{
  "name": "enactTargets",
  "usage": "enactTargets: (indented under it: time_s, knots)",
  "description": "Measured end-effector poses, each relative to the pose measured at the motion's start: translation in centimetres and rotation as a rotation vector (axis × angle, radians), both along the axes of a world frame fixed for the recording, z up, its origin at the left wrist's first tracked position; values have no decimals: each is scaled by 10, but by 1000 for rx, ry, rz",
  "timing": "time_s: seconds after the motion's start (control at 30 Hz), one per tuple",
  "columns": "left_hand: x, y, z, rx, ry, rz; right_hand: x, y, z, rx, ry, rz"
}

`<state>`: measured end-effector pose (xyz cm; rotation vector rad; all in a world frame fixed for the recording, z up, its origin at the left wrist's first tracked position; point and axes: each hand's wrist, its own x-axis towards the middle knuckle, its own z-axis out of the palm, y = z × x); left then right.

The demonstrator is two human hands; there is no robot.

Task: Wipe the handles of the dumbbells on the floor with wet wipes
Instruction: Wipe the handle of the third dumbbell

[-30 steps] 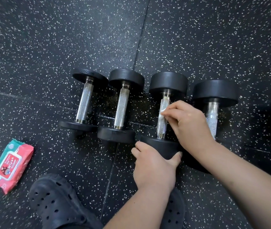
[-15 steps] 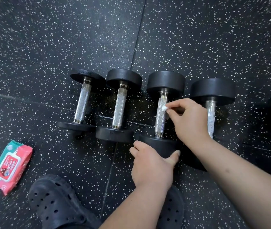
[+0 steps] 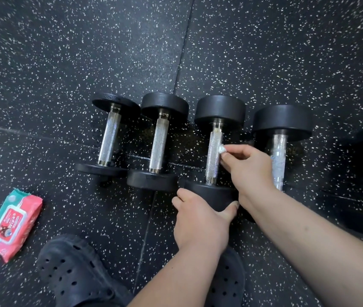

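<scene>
Dumbbells [image 3: 158, 141] sit close together (narrow gaps between handles [image 3: 109, 138]).

The floor [image 3: 264, 52] is matt black rubber, a little grainy, with white flecks all through it. The heads [image 3: 219, 109] look like matt black rubber too, with smooth sides. Three handles [image 3: 158, 142] are bright metal with fine, rough knurling and polished collars. The handle nearest the floor's right edge [image 3: 278, 160] is glossy, as if wrapped in clear film. The wipe [image 3: 222, 149] is soft white cloth. The pack [image 3: 12, 224] is shiny plastic film. The clogs [image 3: 74, 278] are matt black plastic with holes.
</scene>
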<state>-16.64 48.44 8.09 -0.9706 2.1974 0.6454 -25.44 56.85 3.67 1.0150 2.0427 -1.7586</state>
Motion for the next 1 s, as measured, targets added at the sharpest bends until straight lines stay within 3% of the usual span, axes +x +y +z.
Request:
enactTargets:
  time_s: [0.37,0.7,1.0]
  knots:
    - [0,-1,-1,2,0,-5,-6,-4,7,-169,-58,-94]
    - [1,0,0,7,12,1,-6,-5,3,-115,-70,-97]
    - [1,1,2,9,24,11,-17,0,-4,-245,-188,-97]
